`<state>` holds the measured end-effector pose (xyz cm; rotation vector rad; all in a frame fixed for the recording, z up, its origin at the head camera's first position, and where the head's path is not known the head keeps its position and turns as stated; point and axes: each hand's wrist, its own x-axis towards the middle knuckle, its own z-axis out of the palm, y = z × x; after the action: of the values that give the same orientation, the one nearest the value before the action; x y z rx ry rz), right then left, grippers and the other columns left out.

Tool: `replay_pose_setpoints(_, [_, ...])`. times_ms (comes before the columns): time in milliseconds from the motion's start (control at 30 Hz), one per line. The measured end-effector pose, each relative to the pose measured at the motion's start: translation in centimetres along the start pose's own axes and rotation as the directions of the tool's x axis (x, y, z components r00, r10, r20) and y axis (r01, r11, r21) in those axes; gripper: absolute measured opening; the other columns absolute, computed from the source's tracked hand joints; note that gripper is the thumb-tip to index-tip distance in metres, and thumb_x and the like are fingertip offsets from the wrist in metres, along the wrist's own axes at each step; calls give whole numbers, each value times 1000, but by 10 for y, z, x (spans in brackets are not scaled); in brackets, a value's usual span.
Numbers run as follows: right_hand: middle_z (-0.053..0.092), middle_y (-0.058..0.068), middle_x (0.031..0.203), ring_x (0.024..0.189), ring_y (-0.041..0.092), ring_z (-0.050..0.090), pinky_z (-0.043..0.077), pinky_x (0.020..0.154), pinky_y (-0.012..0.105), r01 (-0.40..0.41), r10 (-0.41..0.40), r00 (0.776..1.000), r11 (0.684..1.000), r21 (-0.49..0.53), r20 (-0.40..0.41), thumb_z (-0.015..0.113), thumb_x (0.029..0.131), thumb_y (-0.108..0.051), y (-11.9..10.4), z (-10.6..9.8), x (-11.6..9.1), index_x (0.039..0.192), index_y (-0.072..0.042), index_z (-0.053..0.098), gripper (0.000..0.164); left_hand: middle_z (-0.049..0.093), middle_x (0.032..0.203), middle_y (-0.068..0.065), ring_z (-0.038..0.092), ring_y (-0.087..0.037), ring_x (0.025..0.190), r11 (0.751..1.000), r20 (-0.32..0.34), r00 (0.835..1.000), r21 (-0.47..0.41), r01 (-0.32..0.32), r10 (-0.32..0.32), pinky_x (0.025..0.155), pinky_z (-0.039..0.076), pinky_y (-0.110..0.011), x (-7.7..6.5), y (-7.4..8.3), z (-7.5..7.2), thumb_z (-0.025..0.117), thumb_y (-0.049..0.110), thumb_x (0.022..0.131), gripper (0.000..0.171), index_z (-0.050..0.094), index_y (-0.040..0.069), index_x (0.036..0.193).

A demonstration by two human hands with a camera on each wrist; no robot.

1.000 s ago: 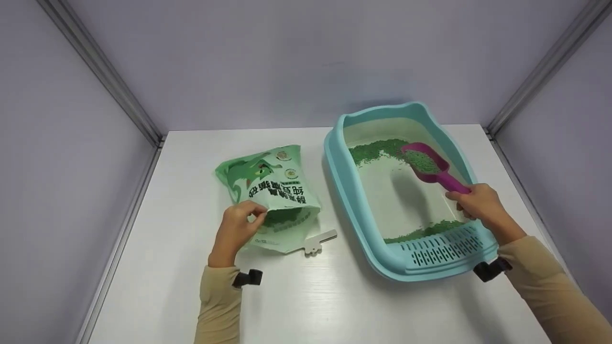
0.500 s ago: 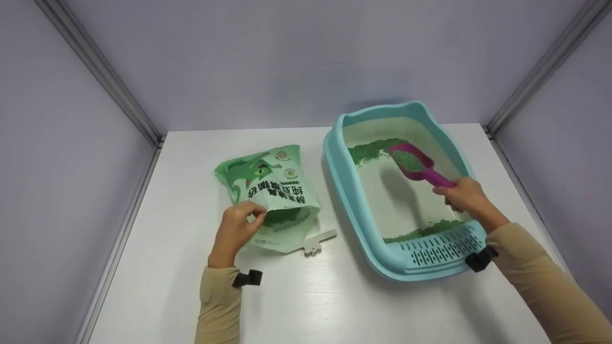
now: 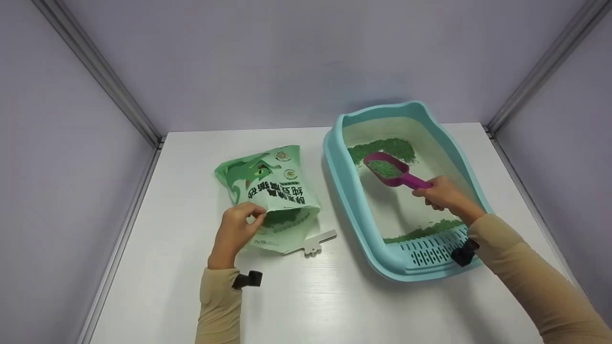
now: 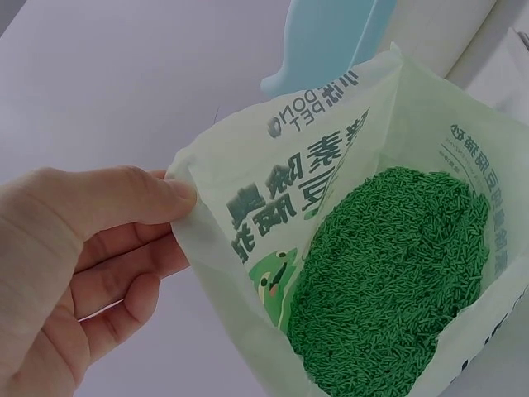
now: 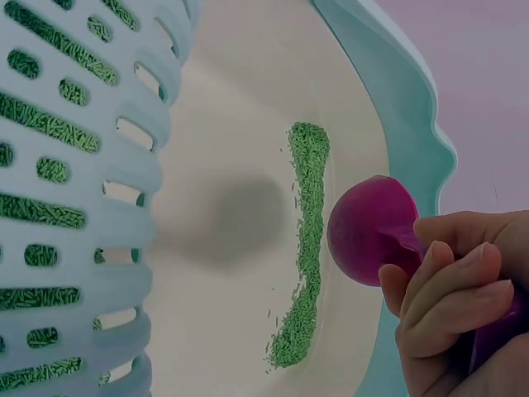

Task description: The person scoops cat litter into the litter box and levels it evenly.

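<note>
My left hand (image 3: 240,224) pinches the upper edge of an open green cat litter bag (image 3: 275,179) between thumb and fingers. Inside the bag, green litter pellets (image 4: 388,289) show in the left wrist view. Over the blue litter box (image 3: 351,200), my right hand (image 3: 441,193) grips the handle of a magenta scoop (image 3: 404,177), fingers curled round it. Pellets fill the scoop's bowl, which hangs above the box floor and casts a shadow there. One band of pellets (image 3: 397,145) lies along the box's far end. Another band (image 3: 423,232) lies by the slotted near end.
A pale clip (image 3: 313,246) lies on the white table (image 3: 306,296) beside the bag's lower corner. The litter box's slotted step (image 3: 430,253) faces the near side. Grey-lilac walls (image 3: 296,62) enclose the table at the back and both sides.
My right hand has carried the loaded scoop leftward and slightly toward me across the box. The left hand and the bag have stayed in place.
</note>
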<state>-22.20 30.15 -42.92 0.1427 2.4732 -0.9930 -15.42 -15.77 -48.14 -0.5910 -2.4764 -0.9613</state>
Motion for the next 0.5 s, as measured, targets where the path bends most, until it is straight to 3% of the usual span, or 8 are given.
replay_pose_setpoints(133, [51, -6, 57, 50, 6, 44, 40, 47, 21, -2, 2, 1000, 1000, -26, 10, 61, 90, -27, -4, 9, 6, 99, 6, 59, 35, 72, 78, -11, 68, -20, 70, 1000, -6, 1000, -3, -16, 16, 63, 56, -32, 0, 0, 0, 72, -3, 80, 7, 72, 4, 82])
replay_pose_setpoints(500, [52, -4, 58, 51, 7, 44, 41, 48, 21, 13, -10, 998, 998, -57, 57, 64, 89, -27, -12, 23, 13, 105, 8, 61, 39, 72, 78, -11, 67, -19, 70, 1000, -12, 1000, 5, -21, 21, 63, 56, -31, -1, -1, 1, 74, -4, 77, 10, 72, 4, 83])
